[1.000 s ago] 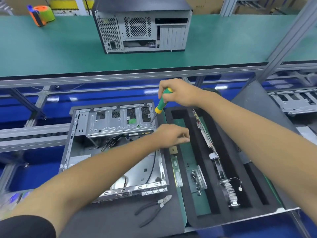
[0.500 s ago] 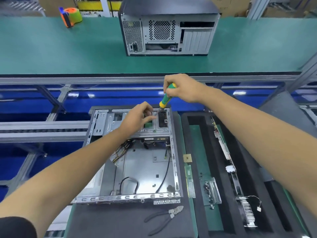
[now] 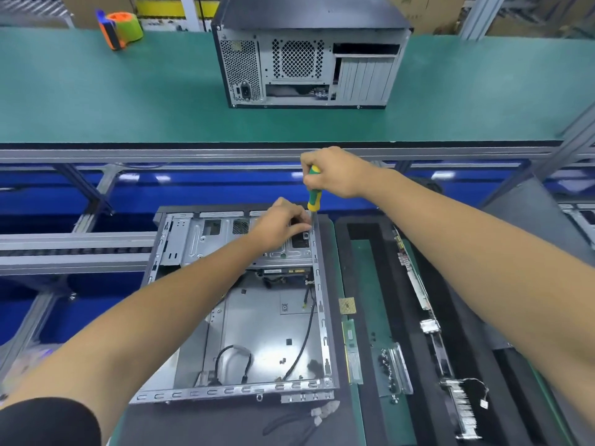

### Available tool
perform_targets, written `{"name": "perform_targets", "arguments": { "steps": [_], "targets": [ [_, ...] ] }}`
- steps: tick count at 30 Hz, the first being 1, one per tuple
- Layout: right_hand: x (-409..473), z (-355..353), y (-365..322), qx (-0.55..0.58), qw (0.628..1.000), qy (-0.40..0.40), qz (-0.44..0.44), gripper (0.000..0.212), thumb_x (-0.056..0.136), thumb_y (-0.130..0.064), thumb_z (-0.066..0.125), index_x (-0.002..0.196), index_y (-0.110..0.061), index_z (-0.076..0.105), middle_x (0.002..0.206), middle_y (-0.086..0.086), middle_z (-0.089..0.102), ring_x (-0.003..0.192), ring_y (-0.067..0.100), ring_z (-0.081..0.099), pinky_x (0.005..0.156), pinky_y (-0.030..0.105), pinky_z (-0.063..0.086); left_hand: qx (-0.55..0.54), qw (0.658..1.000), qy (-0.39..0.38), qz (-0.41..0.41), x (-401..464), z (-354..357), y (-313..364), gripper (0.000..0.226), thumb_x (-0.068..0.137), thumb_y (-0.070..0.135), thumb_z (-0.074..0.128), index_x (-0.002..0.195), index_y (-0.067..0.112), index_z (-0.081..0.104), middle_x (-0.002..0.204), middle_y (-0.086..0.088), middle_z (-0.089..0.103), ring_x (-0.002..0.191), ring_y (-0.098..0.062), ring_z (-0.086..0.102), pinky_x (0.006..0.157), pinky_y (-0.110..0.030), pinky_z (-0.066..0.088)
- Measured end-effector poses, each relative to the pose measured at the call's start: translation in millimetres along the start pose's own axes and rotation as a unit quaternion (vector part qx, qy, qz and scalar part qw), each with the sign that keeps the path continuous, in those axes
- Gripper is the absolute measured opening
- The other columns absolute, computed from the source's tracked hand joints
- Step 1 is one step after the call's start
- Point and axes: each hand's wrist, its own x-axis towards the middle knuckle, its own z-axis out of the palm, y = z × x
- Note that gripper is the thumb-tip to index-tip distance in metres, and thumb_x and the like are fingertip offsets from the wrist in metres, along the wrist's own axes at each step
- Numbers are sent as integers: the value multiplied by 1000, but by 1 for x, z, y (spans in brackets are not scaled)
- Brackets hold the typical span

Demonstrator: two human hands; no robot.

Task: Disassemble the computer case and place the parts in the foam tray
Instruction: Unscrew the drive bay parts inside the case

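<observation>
The right hand [image 3: 335,172] has its grip wrapped around the green and yellow plastic-handled screwdriver [image 3: 313,193], which stands nearly upright. Its tip goes down at the far right corner of the open grey metal computer case [image 3: 244,304], just beside the left hand [image 3: 280,225]. The grip of the left hand is curled onto the silver metal drive cage [image 3: 206,243] directly beneath the screwdriver handle; I cannot tell whether it pinches a screw or only steadies the cage.

The risks, as I judge them: the tip can slip out of the screw head if the shaft tilts, and then it can hit the fingers of the left hand, which are very close to it. A loosened screw can also fall into the case, among the black cables [image 3: 306,333] below the left grip, where it is hard to find. If the cage comes free suddenly, it can pull on those cables.

The black foam tray [image 3: 363,239] lies just right of the case, under the right forearm, and already holds long metal parts.

Compared with half a second ago, the left hand is now further to the right on the cage, closer to the screwdriver, and the screwdriver stands more vertical.
</observation>
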Motion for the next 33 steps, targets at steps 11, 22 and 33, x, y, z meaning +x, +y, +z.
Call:
{"name": "perform_targets", "arguments": {
  "steps": [11,22,33],
  "targets": [
    [12,4,4,13,1000,-13,24,16,93,-25,61,81,-14,58,91,10,74,90,31,69,82,52,56,15,1000,6,-10,0,13,-7,8,98,22,67,95,17,62,94,0,64,98,-12,36,84,-31,37],
    [21,11,2,-36,998,-32,30,18,93,-28,57,86,-12,59,88,6,70,84,31,64,69,42,53,44,999,25,-2,-5,18,-8,8,99,22,65,95,19,59,95,3,62,98,-13,43,79,-35,44],
    [25,7,-21,-307,949,-29,60,38,102,-46,41,79,-18,53,77,0,50,69,22,49,55,33,29,107,991,54,59,-6,22,-12,7,102,18,61,102,11,62,94,-3,64,92,-23,46,78,-37,43]
  ]
}}
